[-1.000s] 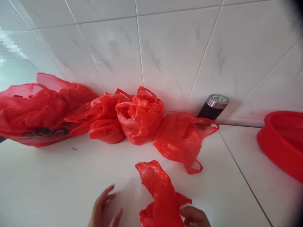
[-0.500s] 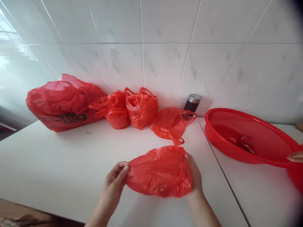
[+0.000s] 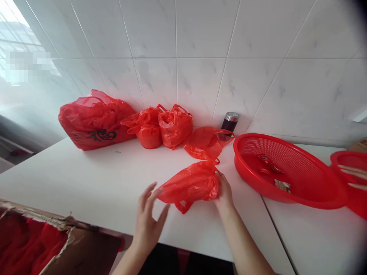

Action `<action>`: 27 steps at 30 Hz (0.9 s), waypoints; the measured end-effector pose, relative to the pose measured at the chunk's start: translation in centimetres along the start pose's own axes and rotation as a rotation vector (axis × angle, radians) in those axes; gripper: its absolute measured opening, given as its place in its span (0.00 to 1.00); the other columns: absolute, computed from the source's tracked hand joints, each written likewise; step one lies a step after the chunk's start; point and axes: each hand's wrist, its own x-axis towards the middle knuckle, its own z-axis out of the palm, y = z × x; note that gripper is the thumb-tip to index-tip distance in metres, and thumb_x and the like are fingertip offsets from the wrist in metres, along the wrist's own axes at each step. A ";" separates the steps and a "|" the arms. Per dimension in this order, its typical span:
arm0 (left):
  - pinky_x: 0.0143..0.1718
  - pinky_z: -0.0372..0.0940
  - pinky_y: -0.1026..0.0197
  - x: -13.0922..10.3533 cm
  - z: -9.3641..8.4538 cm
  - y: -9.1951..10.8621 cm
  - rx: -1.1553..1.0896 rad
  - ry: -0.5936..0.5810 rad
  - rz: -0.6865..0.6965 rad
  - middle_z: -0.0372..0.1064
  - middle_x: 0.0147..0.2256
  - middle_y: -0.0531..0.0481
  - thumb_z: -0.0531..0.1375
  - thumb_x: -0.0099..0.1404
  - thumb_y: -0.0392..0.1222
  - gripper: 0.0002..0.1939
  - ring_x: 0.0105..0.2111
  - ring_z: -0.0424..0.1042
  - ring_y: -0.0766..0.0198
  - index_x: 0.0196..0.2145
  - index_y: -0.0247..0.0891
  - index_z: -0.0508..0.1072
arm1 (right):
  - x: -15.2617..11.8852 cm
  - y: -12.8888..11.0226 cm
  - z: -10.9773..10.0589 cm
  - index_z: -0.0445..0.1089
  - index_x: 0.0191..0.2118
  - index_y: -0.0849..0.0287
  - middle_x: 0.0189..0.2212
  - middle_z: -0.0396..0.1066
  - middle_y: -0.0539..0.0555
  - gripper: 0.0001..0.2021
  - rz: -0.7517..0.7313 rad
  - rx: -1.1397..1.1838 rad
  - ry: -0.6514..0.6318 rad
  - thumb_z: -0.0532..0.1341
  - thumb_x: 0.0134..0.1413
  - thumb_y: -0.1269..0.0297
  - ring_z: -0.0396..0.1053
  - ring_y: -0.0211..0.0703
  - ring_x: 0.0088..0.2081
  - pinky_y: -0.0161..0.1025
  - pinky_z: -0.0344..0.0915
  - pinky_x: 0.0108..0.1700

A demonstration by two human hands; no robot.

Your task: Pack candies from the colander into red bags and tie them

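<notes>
A thin red plastic bag (image 3: 190, 182) is held over the front of the white table, its mouth end toward the left and one handle loop hanging below. My right hand (image 3: 225, 190) grips the bag's right end, the fingers partly hidden behind it. Beside the bag's left end my left hand (image 3: 150, 214) is open, thumb and fingers apart; the fingertips are close to the plastic. Just behind lies a flat, limp red bag (image 3: 208, 142). I cannot see inside the held bag.
Along the wall stand a large red bag with black print (image 3: 97, 124), two smaller filled bags (image 3: 176, 128) and a dark flask (image 3: 229, 123). A red basket (image 3: 252, 179) with a few small packets is at right, near another person's hand (image 3: 354, 173). A torn cardboard box (image 3: 83, 248) sits front left.
My left hand has let go of the bag's left end and spread its fingers. The bag's handle loop now hangs down. The view has shifted, showing the box and more of the basket.
</notes>
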 end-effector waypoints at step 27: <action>0.43 0.61 0.52 3.4 5.9 -1.1 -0.315 -0.388 -0.339 0.75 0.31 0.48 0.61 0.57 0.42 0.05 0.36 0.70 0.54 0.30 0.42 0.78 | -2.0 0.9 1.7 0.64 0.46 0.56 0.33 0.70 0.51 0.19 -0.342 -0.479 -0.119 0.66 0.51 0.56 0.69 0.42 0.35 0.40 0.66 0.40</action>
